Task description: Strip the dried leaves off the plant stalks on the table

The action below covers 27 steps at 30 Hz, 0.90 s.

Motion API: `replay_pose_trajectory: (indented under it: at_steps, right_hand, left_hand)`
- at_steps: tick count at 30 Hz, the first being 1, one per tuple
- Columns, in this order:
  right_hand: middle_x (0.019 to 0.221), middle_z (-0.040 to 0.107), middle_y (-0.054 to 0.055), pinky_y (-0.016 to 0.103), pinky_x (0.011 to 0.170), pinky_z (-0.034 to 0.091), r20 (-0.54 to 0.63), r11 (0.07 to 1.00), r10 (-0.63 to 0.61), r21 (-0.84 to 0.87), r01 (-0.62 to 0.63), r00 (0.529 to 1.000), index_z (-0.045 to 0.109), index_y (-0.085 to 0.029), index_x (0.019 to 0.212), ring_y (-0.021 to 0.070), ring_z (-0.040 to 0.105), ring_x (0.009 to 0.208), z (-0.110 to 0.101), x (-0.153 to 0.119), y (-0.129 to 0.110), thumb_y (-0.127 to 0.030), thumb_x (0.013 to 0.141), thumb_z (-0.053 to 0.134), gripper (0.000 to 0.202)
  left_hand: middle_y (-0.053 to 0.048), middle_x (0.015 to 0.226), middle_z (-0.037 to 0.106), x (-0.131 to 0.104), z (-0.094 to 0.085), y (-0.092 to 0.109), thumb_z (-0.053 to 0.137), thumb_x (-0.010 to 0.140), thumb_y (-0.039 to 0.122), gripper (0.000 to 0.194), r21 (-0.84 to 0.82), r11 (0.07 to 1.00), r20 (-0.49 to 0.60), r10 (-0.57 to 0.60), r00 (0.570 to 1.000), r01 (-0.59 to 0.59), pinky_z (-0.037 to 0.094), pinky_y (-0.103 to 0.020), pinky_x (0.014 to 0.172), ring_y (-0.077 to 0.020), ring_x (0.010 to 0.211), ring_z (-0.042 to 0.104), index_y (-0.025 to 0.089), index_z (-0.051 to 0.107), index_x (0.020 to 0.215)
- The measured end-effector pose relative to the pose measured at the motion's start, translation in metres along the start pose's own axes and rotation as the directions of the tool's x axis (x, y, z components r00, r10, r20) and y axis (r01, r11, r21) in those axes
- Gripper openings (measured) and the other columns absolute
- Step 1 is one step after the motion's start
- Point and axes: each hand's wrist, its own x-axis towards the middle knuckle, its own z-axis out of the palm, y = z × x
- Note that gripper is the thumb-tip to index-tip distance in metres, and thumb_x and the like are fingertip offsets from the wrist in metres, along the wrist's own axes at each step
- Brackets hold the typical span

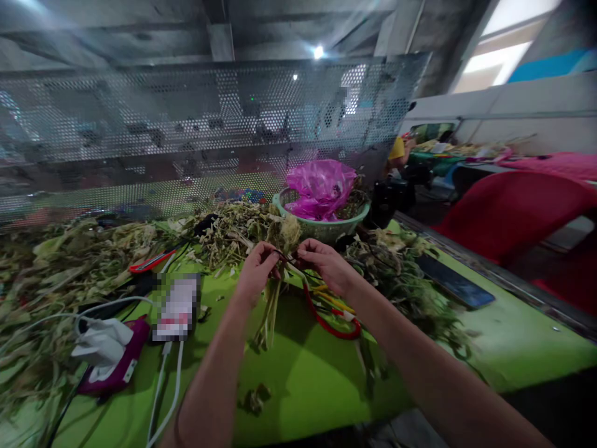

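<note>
Both hands meet over the middle of a green table (298,392). My left hand (260,267) is closed in a pinch around a bunch of pale dried stems (270,311), whose ends hang below it. Thumb and fingers of my right hand (324,264) pinch a thin dark strand (285,256) that runs between the two hands. A fluffy pale clump (290,230) tops the bunch, just behind the fingers. Under my right wrist lie a red loop (326,326) and several yellow strips (333,298).
Dried plants (69,261) cover the left and back. A green basket (321,225) holds a pink bag (321,186). Cables, a power strip (116,361), a phone (177,308) and red-handled scissors (152,261) lie left; another phone (457,283) right. A perforated metal panel (186,137) stands behind.
</note>
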Motion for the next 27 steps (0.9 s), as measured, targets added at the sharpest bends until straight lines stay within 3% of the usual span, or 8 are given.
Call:
replay_pose_trajectory:
  at_steps: [7,14,17,20,27]
  right_hand:
    - [0.067,0.058,-0.004,0.021,0.052,0.039,0.02,0.999,-0.026,-0.045,0.026,0.999,0.056,-0.019,0.076,0.0082,0.051,0.052,-0.001,-0.003,-0.005,-0.03,0.072,0.07,0.019]
    - [0.064,0.051,-0.005,0.02,0.05,0.034,-0.031,0.985,-0.109,-0.136,0.104,0.994,0.059,-0.017,0.073,0.0064,0.042,0.052,0.002,0.0,0.001,-0.03,0.068,0.073,0.02]
    - [0.065,0.052,-0.004,0.021,0.052,0.036,0.0,0.968,-0.128,-0.218,0.125,0.992,0.061,-0.017,0.074,0.0078,0.043,0.055,0.005,-0.001,0.003,-0.032,0.068,0.072,0.02]
    - [0.065,0.053,-0.004,0.023,0.054,0.036,0.06,0.92,-0.167,-0.35,0.177,0.984,0.062,-0.017,0.075,0.0092,0.044,0.057,0.007,0.0,0.007,-0.033,0.069,0.07,0.019]
    - [0.071,0.06,0.0,0.025,0.064,0.041,0.141,0.687,-0.349,-0.634,0.355,0.927,0.065,-0.017,0.079,0.014,0.053,0.068,0.003,0.001,0.014,-0.029,0.075,0.064,0.012]
  left_hand:
    - [0.004,0.064,0.055,0.006,-0.003,-0.008,0.062,0.074,0.033,0.016,0.344,0.931,-0.007,0.131,0.991,-0.12,0.036,-0.02,0.054,-0.0088,0.056,0.046,0.017,0.059,0.076]
    - [0.003,0.073,0.063,0.0,0.002,-0.009,0.063,0.07,0.024,0.009,0.561,0.815,0.021,0.161,0.987,-0.145,0.037,-0.022,0.061,-0.0106,0.063,0.051,0.02,0.063,0.078]
    - [0.003,0.071,0.061,0.001,0.003,-0.009,0.064,0.067,0.02,0.012,0.482,0.867,-0.005,0.15,0.989,-0.129,0.038,-0.022,0.062,-0.0104,0.063,0.052,0.019,0.06,0.079]
    - [0.003,0.067,0.057,0.004,0.002,-0.009,0.066,0.064,0.02,0.015,0.288,0.955,-0.019,0.078,0.997,-0.069,0.04,-0.022,0.061,-0.0102,0.063,0.051,0.016,0.058,0.077]
    - [0.002,0.067,0.059,0.003,-0.001,-0.006,0.07,0.062,0.027,0.023,-0.046,0.989,-0.055,-0.145,0.988,0.143,0.038,-0.021,0.059,-0.0084,0.06,0.052,0.014,0.062,0.08]
